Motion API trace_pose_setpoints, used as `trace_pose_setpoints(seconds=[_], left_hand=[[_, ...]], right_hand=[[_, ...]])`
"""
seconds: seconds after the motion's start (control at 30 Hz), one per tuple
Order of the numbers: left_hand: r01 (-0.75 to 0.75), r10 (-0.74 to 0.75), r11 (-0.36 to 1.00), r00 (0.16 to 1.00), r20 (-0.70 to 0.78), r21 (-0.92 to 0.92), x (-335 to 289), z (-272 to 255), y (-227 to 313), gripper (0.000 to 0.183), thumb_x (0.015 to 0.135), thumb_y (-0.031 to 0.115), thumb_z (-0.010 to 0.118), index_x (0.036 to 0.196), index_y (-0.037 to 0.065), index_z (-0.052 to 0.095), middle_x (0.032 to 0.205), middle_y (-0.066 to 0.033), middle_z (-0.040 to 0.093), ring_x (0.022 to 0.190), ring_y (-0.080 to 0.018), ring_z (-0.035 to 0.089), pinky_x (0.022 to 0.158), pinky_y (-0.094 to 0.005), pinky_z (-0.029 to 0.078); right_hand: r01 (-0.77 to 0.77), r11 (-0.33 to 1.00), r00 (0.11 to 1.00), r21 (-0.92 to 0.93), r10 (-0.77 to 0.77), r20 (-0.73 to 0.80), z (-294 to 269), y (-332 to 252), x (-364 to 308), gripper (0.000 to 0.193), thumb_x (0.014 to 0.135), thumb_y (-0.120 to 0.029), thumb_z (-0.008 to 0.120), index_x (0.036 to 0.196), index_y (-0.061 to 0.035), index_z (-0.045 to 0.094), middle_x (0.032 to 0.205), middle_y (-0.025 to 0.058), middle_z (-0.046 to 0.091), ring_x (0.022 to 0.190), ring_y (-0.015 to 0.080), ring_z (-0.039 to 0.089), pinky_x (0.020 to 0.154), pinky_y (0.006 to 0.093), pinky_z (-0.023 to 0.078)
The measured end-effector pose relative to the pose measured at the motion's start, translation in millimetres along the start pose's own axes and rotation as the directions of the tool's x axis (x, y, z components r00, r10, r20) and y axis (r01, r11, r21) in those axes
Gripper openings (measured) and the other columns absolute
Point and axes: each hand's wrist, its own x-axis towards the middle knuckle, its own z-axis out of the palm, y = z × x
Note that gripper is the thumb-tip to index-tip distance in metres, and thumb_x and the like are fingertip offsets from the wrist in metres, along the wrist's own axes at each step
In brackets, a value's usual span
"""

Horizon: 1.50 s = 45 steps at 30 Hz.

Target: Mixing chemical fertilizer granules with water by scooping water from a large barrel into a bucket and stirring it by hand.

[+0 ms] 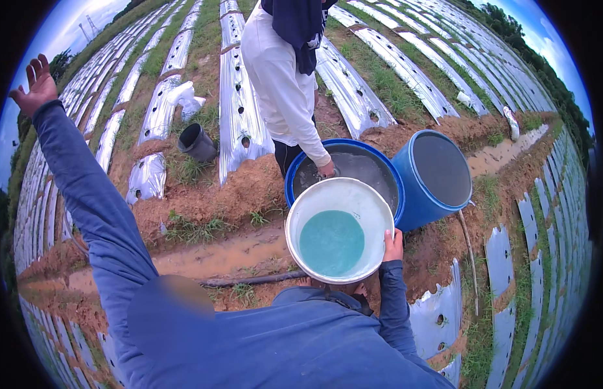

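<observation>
My left arm is stretched out and up to the far left. My left hand (pixel 37 85) is raised in the air with its fingers spread, touching nothing. My right hand (pixel 393 246) grips the right rim of a white bucket (pixel 379 223), which is tilted so that I see into it. Blue-green liquid (pixel 332 243) covers its bottom. The bucket overlaps the near side of a blue drum (pixel 397 181) of murky grey water. A co-worker in white sleeves has a hand (pixel 327 170) at this drum's inner edge, next to the bucket; the fingertips are partly hidden.
A second blue drum (pixel 408 194), full of grey liquid, stands to the right. A black bucket (pixel 198 143) lies tilted near a white sack (pixel 185 97). Muddy water fills a furrow (pixel 224 257) with a dark hose (pixel 256 280) along it. Rows of silver plastic mulch (pixel 240 117) surround us.
</observation>
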Motion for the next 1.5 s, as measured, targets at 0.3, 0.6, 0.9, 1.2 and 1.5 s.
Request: trace_pose_setpoints(seconds=[0.3, 0.6, 0.9, 1.2, 1.5], left_hand=[[0.032, -0.135, 0.970, 0.895, 0.425, 0.239, -264, -34, 31, 0.030, 0.102, 0.025, 0.043, 0.097, 0.002, 0.062, 0.057, 0.0001, 0.042, 0.056, -0.0129, 0.040, 0.069, -0.0357, 0.038], [0.343, -0.800, 0.564, 0.453, 0.394, 0.751, -461, -83, 35, 0.024, 0.096, 0.013, 0.059, 0.080, -0.003, 0.068, 0.057, 0.0015, 0.055, 0.048, -0.0035, 0.047, 0.046, -0.0210, 0.034], [0.429, -0.792, 0.582, 0.491, 0.363, 0.691, -496, -75, 17, 0.027, 0.098, 0.014, 0.057, 0.081, -0.003, 0.066, 0.056, 0.0020, 0.050, 0.048, -0.0033, 0.042, 0.046, -0.0215, 0.032], [0.425, -0.848, 0.515, 0.383, 0.367, 0.745, -523, -66, 16, 0.026, 0.099, 0.015, 0.057, 0.084, -0.003, 0.067, 0.059, 0.0019, 0.053, 0.051, -0.0030, 0.045, 0.047, -0.0204, 0.032], [0.373, -0.876, 0.446, -0.005, 0.482, 0.814, -548, -47, 8, 0.029, 0.098, 0.021, 0.058, 0.083, -0.003, 0.065, 0.062, -0.0036, 0.056, 0.055, -0.0106, 0.051, 0.053, -0.0272, 0.040]], right_hand=[[-0.003, 1.000, 1.000, 0.010, 0.003, 0.009, -5, 14, 4, 0.028, 0.097, -0.024, 0.059, 0.112, -0.0007, 0.056, 0.099, 0.0101, 0.065, 0.087, 0.0165, 0.060, 0.081, 0.0319, 0.049], [-0.022, 0.995, 1.000, -0.096, 0.023, 0.011, 1, -20, -15, 0.033, 0.100, -0.030, 0.053, 0.114, -0.0010, 0.057, 0.101, 0.0121, 0.065, 0.091, 0.0206, 0.060, 0.084, 0.0344, 0.047], [-0.029, 0.983, 0.999, -0.184, 0.022, -0.042, -4, -1, -10, 0.033, 0.098, -0.031, 0.056, 0.114, -0.0018, 0.055, 0.103, 0.0196, 0.066, 0.095, 0.0316, 0.064, 0.086, 0.0401, 0.048], [-0.013, 0.975, 0.998, -0.223, 0.000, -0.061, -5, -1, -14, 0.037, 0.097, -0.032, 0.056, 0.116, -0.0004, 0.055, 0.105, 0.0224, 0.066, 0.099, 0.0375, 0.063, 0.087, 0.0419, 0.047], [-0.037, 0.987, 0.998, -0.159, 0.028, -0.062, -3, 15, -10, 0.040, 0.095, -0.035, 0.059, 0.118, -0.0019, 0.055, 0.107, 0.0217, 0.066, 0.100, 0.0364, 0.064, 0.089, 0.0412, 0.047]])
